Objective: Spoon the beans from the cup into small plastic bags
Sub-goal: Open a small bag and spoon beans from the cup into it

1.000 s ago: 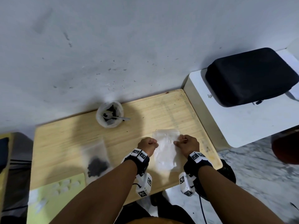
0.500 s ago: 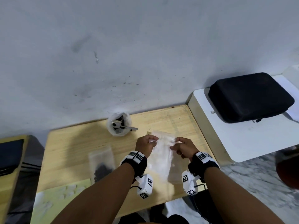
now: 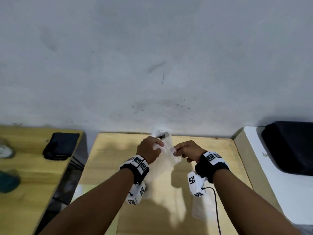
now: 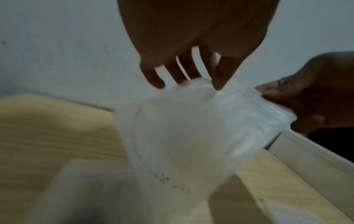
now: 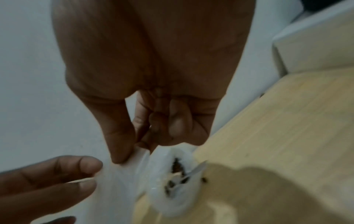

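A small clear plastic bag (image 3: 169,154) hangs between my two hands above the wooden table (image 3: 211,167). My left hand (image 3: 157,146) pinches its top edge on the left, and in the left wrist view the fingertips (image 4: 217,84) sit on the bag (image 4: 182,136). From the right, my right hand (image 3: 176,149) pinches the same edge between thumb (image 5: 120,151) and forefinger. The white cup (image 5: 172,186) of dark beans, with a spoon (image 5: 193,172) in it, stands just behind the bag by the wall. Only the cup's rim (image 3: 160,134) shows in the head view.
A black case (image 3: 291,146) lies on a white side table (image 3: 271,192) to the right. A black pouch (image 3: 61,146) lies on another wooden table on the left. A flat clear bag (image 3: 201,209) and a cable (image 3: 216,202) lie under my right forearm. The wall stands close behind.
Both hands have lifted the bag off the table and carried it toward the cup. The head view has tilted up toward the wall, and the bag with beans is out of sight.
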`<state>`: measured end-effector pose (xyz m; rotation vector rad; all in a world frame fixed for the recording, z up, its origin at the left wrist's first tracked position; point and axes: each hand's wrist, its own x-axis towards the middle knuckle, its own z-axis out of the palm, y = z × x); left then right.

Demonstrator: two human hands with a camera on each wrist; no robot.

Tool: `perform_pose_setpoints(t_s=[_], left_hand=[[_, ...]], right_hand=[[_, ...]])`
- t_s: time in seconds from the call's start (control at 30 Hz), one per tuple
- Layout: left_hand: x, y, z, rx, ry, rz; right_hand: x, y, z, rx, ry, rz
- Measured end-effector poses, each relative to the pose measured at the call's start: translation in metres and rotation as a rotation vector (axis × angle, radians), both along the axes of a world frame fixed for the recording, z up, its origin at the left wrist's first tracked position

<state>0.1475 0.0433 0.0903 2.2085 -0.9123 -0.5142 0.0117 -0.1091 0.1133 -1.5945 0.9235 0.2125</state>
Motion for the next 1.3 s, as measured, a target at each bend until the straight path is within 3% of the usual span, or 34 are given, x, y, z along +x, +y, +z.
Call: perform_pose_setpoints(t_s=[0.07,0.13,0.4,0.57,0.73,0.97,1.17,1.3], left_hand=[[0.006,0.010,0.004,-0.025,-0.205,0.132],[0.012,0.015,0.013,-0.124,-0.222,0.222],[0.031,0.013,0.032,-0.226,0.291,0.206],[0.033,0.008,0.044,-0.198,0.354,0.221],[0.029,-0.001,0.049,-0.151,0.306,0.212],[0.027,-0.003,0.055,-0.082,0.165,0.165],[0.031,-0.005,0.051,-0.056,0.159,0.124],[0.025,-0.004,0.042,-0.133,0.079,0.143]], right_hand=[[0.015,0.007,0.004,0.029,-0.039,-0.027],[0.030,0.016,0.009,0.044,-0.087,-0.034],[0.065,0.034,0.024,0.106,-0.195,-0.019],[0.069,0.030,0.029,-0.046,-0.185,-0.034],[0.073,0.032,0.027,-0.229,-0.254,-0.008],[0.074,0.032,0.022,-0.474,-0.212,-0.024],[0.076,0.028,0.019,-0.517,-0.202,-0.090],[0.071,0.019,0.026,-0.458,-0.192,-0.080]])
